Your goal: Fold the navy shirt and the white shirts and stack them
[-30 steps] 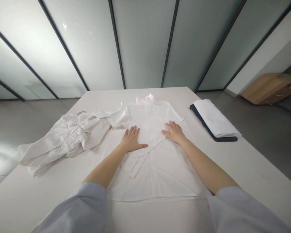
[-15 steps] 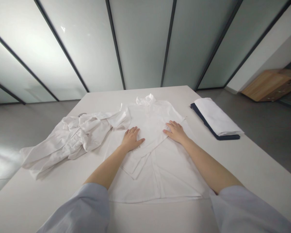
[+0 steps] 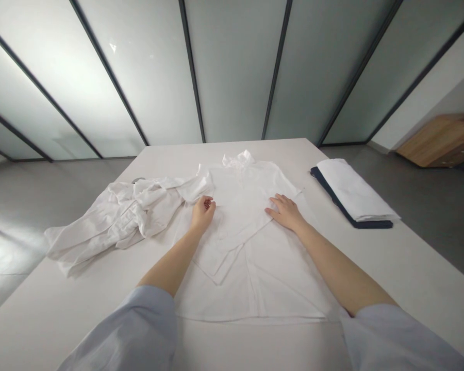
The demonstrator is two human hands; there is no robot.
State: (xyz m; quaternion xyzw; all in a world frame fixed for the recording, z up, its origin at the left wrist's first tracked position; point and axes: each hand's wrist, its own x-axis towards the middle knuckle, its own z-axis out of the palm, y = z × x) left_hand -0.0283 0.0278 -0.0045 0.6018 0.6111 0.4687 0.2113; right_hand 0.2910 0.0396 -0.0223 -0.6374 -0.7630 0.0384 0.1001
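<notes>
A white shirt (image 3: 255, 273) lies spread in front of me, its collar at the far end and one sleeve laid diagonally across its body. My right hand (image 3: 286, 211) rests flat on the shirt's right side, fingers spread. Near the left side of the shirt, my left hand (image 3: 203, 212) is turned with its fingers curled in. Whether any cloth is between those fingers I cannot make out. Just beyond and left of that hand is a crumpled white garment (image 3: 139, 211), bunched up and touching the shirt's left shoulder area.
At the table's right edge lies a folded white cloth (image 3: 358, 190) on top of a folded dark navy one (image 3: 365, 224). The white table (image 3: 131, 319) carries everything. Beyond it stand frosted glass panels (image 3: 232, 72), and a wooden cabinet (image 3: 436, 139) is at the far right.
My left hand has gone from lying flat on the shirt to curled fingers, shifting slightly left and away from me. The right hand stays flat on the cloth. The view has turned slightly left.
</notes>
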